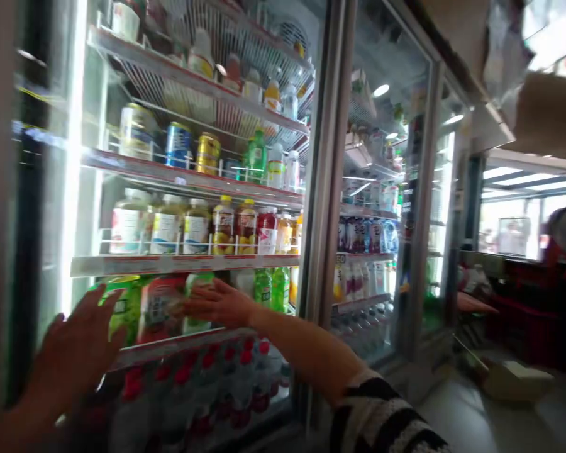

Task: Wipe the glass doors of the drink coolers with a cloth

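My left hand is raised at the lower left with its fingers spread, holding nothing. Behind its fingertips stands a green drink package on a low cooler shelf. My right hand stretches in from the right, fingers extended and pointing left. It is in front of a green-and-white bottle, close to a red package on the same shelf. Whether its fingertips touch either one is too blurred to tell. A black-and-white striped sleeve covers my right upper arm.
The shelf above has several bottled drinks, with cans higher up. Red-capped bottles stand below. A metal door frame borders the cooler on the right, beside further glass-fronted coolers. A pale box lies on the floor.
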Demonstrator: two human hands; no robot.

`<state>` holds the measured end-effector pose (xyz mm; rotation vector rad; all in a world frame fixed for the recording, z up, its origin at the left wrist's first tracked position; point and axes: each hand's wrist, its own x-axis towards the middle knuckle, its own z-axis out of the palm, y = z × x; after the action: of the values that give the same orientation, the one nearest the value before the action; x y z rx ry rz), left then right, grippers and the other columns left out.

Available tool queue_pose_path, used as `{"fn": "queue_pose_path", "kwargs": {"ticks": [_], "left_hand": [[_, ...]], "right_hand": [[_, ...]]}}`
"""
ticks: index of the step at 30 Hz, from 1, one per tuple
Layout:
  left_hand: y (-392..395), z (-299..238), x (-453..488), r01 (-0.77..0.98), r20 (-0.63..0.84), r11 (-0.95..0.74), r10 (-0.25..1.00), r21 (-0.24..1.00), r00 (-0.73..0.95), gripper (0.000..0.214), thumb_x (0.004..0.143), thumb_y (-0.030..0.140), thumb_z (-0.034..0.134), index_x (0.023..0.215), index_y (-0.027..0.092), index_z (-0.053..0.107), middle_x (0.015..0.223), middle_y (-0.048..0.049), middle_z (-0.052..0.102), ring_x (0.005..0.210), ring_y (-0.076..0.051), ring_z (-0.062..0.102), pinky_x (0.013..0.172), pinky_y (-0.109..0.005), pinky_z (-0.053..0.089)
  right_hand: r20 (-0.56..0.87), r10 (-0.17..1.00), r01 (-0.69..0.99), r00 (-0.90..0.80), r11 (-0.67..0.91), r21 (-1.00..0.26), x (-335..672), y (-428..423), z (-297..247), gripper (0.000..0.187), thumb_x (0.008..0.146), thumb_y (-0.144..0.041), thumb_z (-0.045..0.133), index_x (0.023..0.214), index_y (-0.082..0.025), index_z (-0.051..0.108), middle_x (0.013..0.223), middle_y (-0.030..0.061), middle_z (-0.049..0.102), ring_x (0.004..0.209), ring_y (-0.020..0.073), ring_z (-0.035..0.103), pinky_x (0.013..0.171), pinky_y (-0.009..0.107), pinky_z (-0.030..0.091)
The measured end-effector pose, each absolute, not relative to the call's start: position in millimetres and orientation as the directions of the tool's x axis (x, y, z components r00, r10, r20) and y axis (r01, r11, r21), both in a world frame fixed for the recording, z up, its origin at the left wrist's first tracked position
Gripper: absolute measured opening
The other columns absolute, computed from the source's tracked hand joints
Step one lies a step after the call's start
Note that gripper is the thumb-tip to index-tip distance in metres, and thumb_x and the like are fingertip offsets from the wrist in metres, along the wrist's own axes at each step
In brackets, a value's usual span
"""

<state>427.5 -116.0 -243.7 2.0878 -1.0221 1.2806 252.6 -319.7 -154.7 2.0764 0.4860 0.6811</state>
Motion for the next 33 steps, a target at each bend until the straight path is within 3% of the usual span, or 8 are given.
{"fn": "queue_pose_path", "kwargs": {"ticks": [3, 7, 13, 18, 20, 24, 26, 33], "left_hand": [[-113.2, -248.5, 405.7, -0.738, 0.863, -0.674, -0.382, -0.015, 0.331, 0.049, 0.082, 0.023, 0.031, 0.125, 0.008, 0.047, 0.139, -0.0182, 0.040, 0.128, -0.030, 0.038, 0.100, -0.050, 0.036], [-119.6, -253.7, 391.1, -0.663, 0.850, -0.748, -0.351, -0.002, 0.393, 0.050, 0.080, 0.018, 0.037, 0.127, 0.011, 0.047, 0.142, -0.0170, 0.036, 0.132, -0.029, 0.034, 0.101, -0.049, 0.036], [-133.6, -272.7, 380.9, -0.781, 0.871, -0.615, -0.437, -0.108, 0.224, 0.050, 0.078, 0.017, 0.035, 0.125, 0.012, 0.050, 0.139, -0.0168, 0.040, 0.130, -0.030, 0.037, 0.102, -0.052, 0.033], [-163.7, -280.0, 377.2, -0.822, 0.907, -0.537, -0.416, -0.190, 0.062, 0.051, 0.077, 0.018, 0.037, 0.126, 0.015, 0.050, 0.141, -0.0139, 0.039, 0.130, -0.029, 0.036, 0.106, -0.054, 0.023], [-171.4, -278.8, 369.3, -0.813, 0.897, -0.546, -0.436, -0.203, 0.069, 0.051, 0.076, 0.015, 0.036, 0.125, 0.015, 0.051, 0.140, -0.0123, 0.040, 0.129, -0.027, 0.038, 0.106, -0.052, 0.025], [-173.5, -274.0, 356.2, -0.775, 0.879, -0.589, -0.468, -0.228, 0.097, 0.053, 0.074, 0.011, 0.036, 0.125, 0.014, 0.052, 0.138, -0.0124, 0.043, 0.125, -0.028, 0.043, 0.102, -0.052, 0.031], [-173.4, -271.2, 353.9, -0.766, 0.875, -0.599, -0.472, -0.232, 0.104, 0.054, 0.074, 0.010, 0.036, 0.125, 0.014, 0.051, 0.138, -0.0115, 0.043, 0.126, -0.027, 0.042, 0.103, -0.050, 0.030], [-184.5, -271.0, 345.2, -0.753, 0.883, -0.636, -0.437, -0.168, 0.173, 0.053, 0.076, 0.010, 0.038, 0.127, 0.015, 0.050, 0.143, -0.0113, 0.035, 0.131, -0.027, 0.035, 0.107, -0.050, 0.026]], "right_hand": [[0.361, 0.629, 0.105, 0.689, -0.579, 0.809, 260.7, -329.8, -152.7, 0.035, 0.092, -0.022, 0.036, 0.121, -0.031, 0.052, 0.137, -0.0062, 0.047, 0.133, 0.0161, 0.032, 0.113, 0.046, 0.020], [0.770, 0.359, -0.182, 0.527, -0.837, 0.515, 274.1, -327.3, -136.1, 0.047, 0.090, -0.015, 0.036, 0.137, -0.020, 0.035, 0.146, 0.0091, 0.032, 0.138, 0.0259, 0.020, 0.111, 0.058, 0.010], [0.371, 0.591, 0.113, 0.716, -0.623, 0.774, 232.0, -343.4, -179.8, 0.038, 0.088, -0.024, 0.046, 0.121, -0.041, 0.051, 0.138, -0.0108, 0.044, 0.132, 0.0107, 0.031, 0.113, 0.036, 0.024], [0.818, 0.156, -0.474, 0.554, -0.749, 0.464, 192.0, -402.5, -115.2, 0.054, 0.089, -0.012, 0.031, 0.142, -0.020, 0.024, 0.148, 0.0128, 0.027, 0.138, 0.0266, 0.020, 0.107, 0.059, 0.020], [0.902, 0.055, -0.593, 0.427, -0.736, 0.326, 170.3, -417.4, -126.4, 0.053, 0.088, -0.013, 0.033, 0.141, -0.022, 0.029, 0.147, 0.0123, 0.028, 0.137, 0.0291, 0.022, 0.105, 0.056, 0.027], [0.782, 0.212, -0.413, 0.586, -0.752, 0.513, 133.5, -433.4, -204.2, 0.059, 0.082, -0.004, 0.039, 0.131, -0.039, 0.043, 0.136, -0.0041, 0.048, 0.128, 0.0165, 0.040, 0.104, 0.037, 0.037], [0.689, 0.324, -0.317, 0.648, -0.708, 0.631, 128.5, -445.3, -215.4, 0.062, 0.082, -0.004, 0.037, 0.134, -0.037, 0.038, 0.138, -0.0042, 0.046, 0.130, 0.0167, 0.037, 0.105, 0.039, 0.035], [0.908, 0.206, -0.482, 0.364, -0.793, 0.373, 145.3, -466.1, -176.7, 0.064, 0.082, -0.005, 0.035, 0.142, -0.025, 0.028, 0.146, 0.0077, 0.032, 0.138, 0.0231, 0.021, 0.108, 0.047, 0.032]]}}
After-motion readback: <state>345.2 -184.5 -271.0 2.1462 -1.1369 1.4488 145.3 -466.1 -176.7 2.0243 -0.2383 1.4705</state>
